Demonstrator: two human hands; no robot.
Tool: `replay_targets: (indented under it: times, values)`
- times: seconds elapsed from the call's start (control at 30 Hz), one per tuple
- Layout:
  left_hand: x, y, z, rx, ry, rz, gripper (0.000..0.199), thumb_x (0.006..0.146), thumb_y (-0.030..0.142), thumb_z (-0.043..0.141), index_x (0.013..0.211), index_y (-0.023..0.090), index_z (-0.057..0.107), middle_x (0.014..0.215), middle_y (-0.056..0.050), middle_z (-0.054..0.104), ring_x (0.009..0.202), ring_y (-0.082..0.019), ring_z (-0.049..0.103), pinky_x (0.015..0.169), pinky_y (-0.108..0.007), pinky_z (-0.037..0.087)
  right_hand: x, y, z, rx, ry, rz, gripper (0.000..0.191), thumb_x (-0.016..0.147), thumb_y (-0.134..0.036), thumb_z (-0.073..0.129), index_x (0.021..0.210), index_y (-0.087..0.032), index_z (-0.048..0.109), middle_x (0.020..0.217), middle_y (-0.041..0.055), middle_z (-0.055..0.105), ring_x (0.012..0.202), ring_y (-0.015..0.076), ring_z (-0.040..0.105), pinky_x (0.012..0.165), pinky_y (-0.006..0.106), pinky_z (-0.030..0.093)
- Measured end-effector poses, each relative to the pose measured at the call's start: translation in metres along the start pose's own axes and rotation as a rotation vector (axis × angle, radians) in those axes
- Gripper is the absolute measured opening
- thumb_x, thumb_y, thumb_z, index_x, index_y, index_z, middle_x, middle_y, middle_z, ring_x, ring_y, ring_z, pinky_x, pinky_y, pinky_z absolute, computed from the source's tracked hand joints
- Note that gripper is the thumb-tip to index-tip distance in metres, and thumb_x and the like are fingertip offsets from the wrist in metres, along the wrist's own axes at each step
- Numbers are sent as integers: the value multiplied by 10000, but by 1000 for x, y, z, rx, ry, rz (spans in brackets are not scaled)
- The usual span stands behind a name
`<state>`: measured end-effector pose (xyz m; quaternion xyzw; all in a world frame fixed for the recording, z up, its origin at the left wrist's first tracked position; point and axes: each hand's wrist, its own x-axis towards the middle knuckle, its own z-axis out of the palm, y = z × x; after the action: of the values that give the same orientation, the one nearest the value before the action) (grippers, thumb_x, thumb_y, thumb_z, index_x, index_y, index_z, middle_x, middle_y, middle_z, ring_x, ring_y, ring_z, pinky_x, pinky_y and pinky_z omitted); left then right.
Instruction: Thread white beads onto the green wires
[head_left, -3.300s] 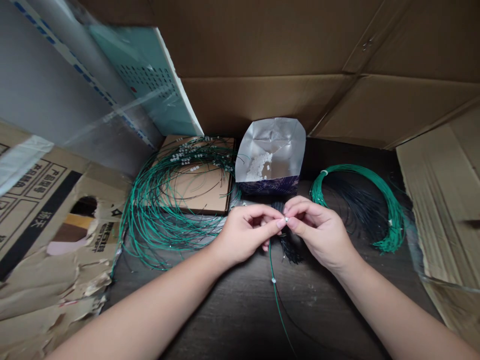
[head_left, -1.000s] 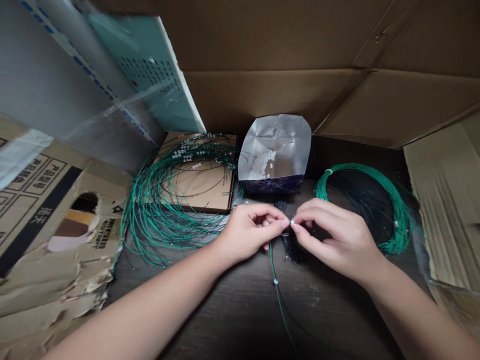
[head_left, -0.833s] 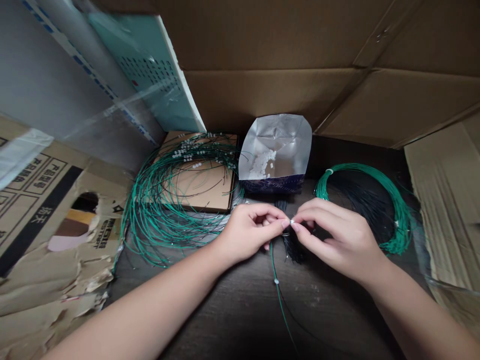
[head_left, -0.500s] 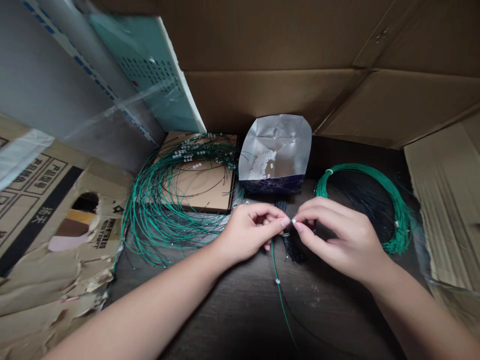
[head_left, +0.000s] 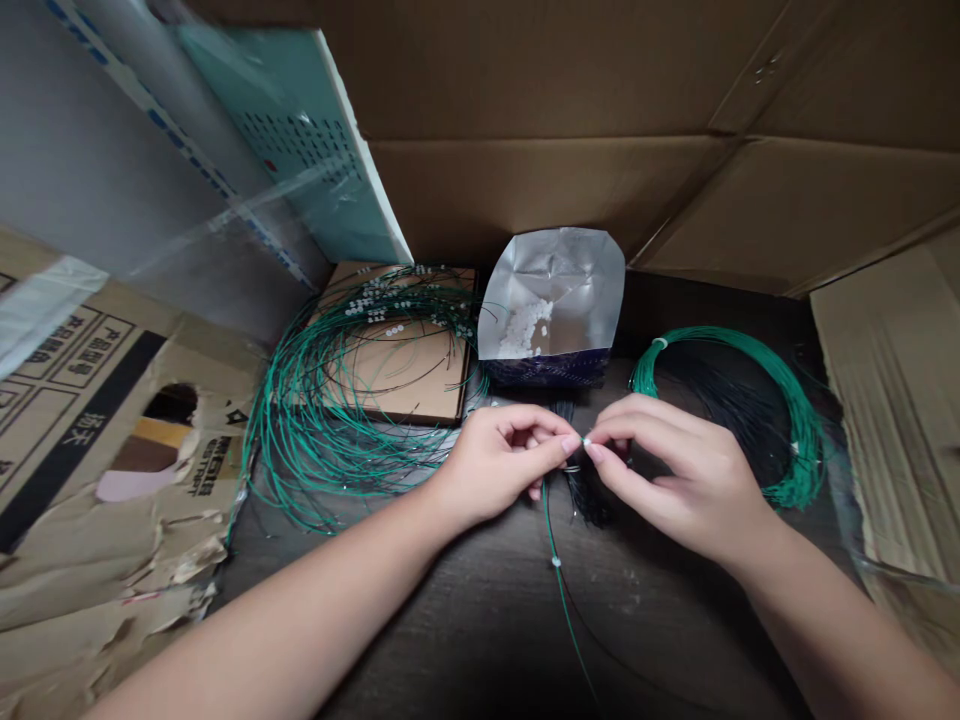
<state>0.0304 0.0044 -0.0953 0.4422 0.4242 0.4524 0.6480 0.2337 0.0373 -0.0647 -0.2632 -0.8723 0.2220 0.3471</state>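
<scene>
My left hand (head_left: 506, 455) is closed in a pinch on a thin green wire (head_left: 551, 530), which hangs below the fingers and runs toward the front of the table. A white bead (head_left: 556, 562) sits on that hanging stretch, where a black strand runs alongside. Fingertip to fingertip with it, my right hand (head_left: 667, 465) pinches a tiny white bead at the wire's end; the fingers mostly cover it. Just behind and below the hands lies a tied bundle of black wires (head_left: 589, 500). Beyond them stands an opened silver pouch (head_left: 574, 270) holding loose white beads (head_left: 525, 328).
On the left, a heap of green wires (head_left: 300, 450) with white beads spreads over a flat cardboard box (head_left: 420, 385). A tied coil of green wire (head_left: 799, 440) lies at right. Cardboard walls (head_left: 525, 190) enclose the back and sides of the dark table (head_left: 480, 620).
The fingertips have come slightly closer, and less of the white bead shows between them, with a bit of green visible there. Everything else stays nearly still.
</scene>
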Motion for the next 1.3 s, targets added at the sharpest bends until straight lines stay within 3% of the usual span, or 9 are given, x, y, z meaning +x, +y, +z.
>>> replay_targets:
  times: [0.83,1.3]
  values:
    - [0,-2,-1,32,-12,4,282,813,379,821,872,108,768,598,40,569,440,-47,499,404,-149,452,1,-1,-3,-5,-37,7,109,950,-68,677,967,-176,682,876,29,684,766,119,632,687,247,520]
    - [0,-1,0,2,-1,0,337,764,414,877,873,111,777,603,42,578,450,-54,501,403,-163,480,1,-2,0,-54,42,-15,100,955,-82,679,973,-173,716,896,51,727,785,142,705,720,256,573]
